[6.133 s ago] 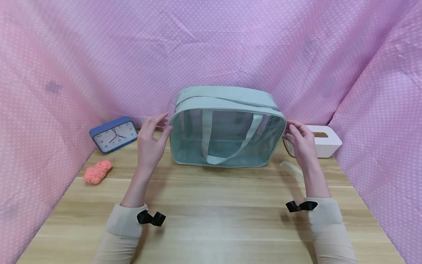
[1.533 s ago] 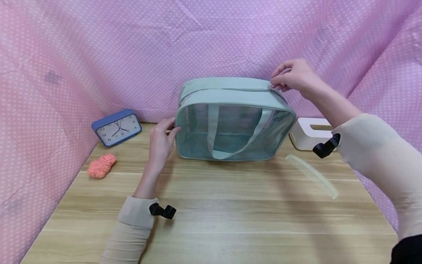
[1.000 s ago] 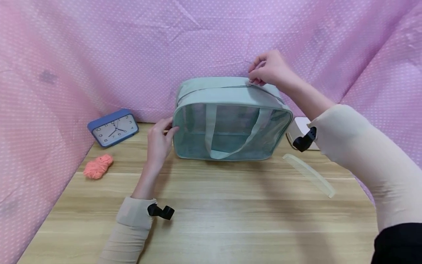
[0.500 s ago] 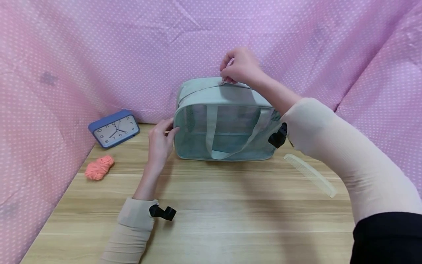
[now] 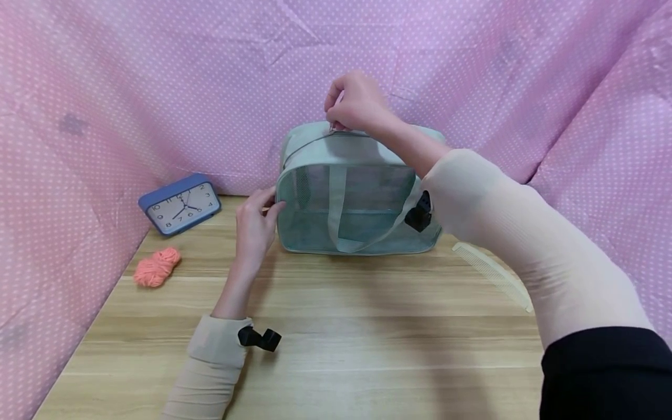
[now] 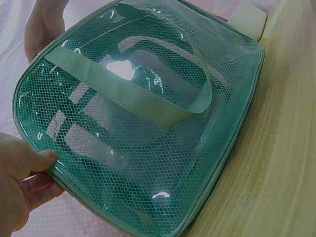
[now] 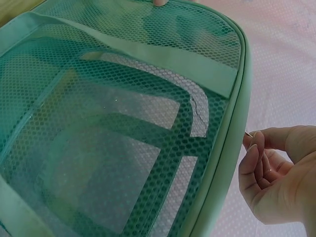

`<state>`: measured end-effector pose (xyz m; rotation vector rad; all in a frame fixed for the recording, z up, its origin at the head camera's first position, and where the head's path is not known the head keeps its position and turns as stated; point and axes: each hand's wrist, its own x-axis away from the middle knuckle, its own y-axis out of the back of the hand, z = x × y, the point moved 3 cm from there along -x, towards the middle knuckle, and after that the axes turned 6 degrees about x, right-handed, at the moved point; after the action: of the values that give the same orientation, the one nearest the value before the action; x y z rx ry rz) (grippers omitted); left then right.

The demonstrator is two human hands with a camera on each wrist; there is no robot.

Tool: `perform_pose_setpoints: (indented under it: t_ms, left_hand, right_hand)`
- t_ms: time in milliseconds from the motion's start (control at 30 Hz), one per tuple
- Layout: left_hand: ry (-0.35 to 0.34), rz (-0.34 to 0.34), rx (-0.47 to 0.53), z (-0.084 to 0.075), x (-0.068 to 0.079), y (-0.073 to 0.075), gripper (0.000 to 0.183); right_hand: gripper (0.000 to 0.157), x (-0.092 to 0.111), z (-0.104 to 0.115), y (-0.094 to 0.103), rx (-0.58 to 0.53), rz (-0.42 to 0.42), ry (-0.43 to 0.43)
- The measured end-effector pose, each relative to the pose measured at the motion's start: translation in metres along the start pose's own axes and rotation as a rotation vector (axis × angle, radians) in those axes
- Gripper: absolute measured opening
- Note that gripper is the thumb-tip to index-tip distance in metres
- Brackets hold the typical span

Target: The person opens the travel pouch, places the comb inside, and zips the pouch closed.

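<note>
A pale green toiletry bag point(image 5: 367, 186) with see-through mesh panels and a strap handle point(image 5: 336, 201) stands upright at the back of the table. My left hand point(image 5: 254, 227) holds its left edge; in the left wrist view the thumb point(image 6: 42, 160) presses the front panel with fingers curled behind. Above the bag's top, my right hand point(image 5: 357, 104) pinches a small metal zipper pull point(image 5: 332, 126) between thumb and index finger. The pull sits left of the middle of the top zipper. My right forearm covers the bag's upper right corner.
A blue alarm clock point(image 5: 181, 204) and a bundle of coral yarn point(image 5: 157, 267) lie at the left. To the right is a cream comb point(image 5: 493, 274). The white tissue box point(image 6: 247, 19) shows behind the bag in the left wrist view; my sleeve hides it in the head view.
My right hand went from the bag's right side up to its top, then slid the zipper pull leftward along it. My left hand closed in on the left edge and stayed there.
</note>
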<state>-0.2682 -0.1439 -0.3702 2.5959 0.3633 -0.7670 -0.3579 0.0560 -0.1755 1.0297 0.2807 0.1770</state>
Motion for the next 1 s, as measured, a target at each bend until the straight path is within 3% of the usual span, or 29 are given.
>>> perform_pose_setpoints:
  t_ms: [233, 667, 1000]
  left_hand:
    - [-0.006, -0.004, 0.004, -0.001, -0.001, 0.001, 0.028]
    - [-0.003, -0.007, 0.001, -0.001, 0.0, 0.001, 0.027]
    - [-0.011, -0.009, 0.012, 0.0, 0.0, 0.0, 0.025]
  right_hand:
    - [0.013, -0.006, 0.01, -0.01, 0.042, -0.017, -0.005]
    - [0.018, -0.012, 0.034, -0.033, 0.168, -0.033, 0.068]
    - [0.015, -0.01, 0.044, -0.047, 0.192, -0.011, 0.118]
